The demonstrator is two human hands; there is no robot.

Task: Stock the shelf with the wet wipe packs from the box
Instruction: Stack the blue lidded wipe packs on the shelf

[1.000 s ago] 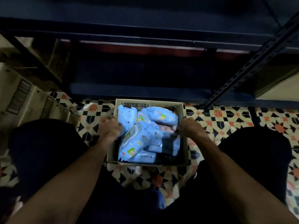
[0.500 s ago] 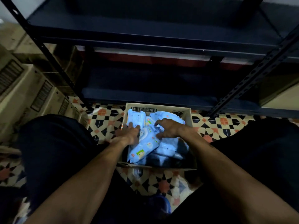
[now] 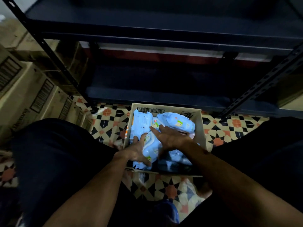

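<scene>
An open cardboard box [image 3: 202, 128] stands on the tiled floor between my knees, holding several light blue wet wipe packs. My left hand [image 3: 136, 151] and my right hand [image 3: 170, 138] are both on one wet wipe pack [image 3: 151, 145] at the box's near left. The left hand's fingers curl around that pack's left side and its thumb lies along the near edge. The right hand lies over the pack's right side with fingers spread and fairly straight. Another pack [image 3: 177, 122] lies at the back right of the box. The dark metal shelf [image 3: 155, 92] stands directly behind the box.
Stacked cardboard cartons [image 3: 27, 95] stand to the left of the shelf's slotted upright [image 3: 49, 51]. A second slotted upright [image 3: 262, 86] slants at the right. An upper shelf board [image 3: 164, 30] overhangs the low one. My dark-clothed knees flank the box.
Both hands left the box's sides and went in among the packs. They have closed in on one pack at the near left. The view tilted up toward the shelf.
</scene>
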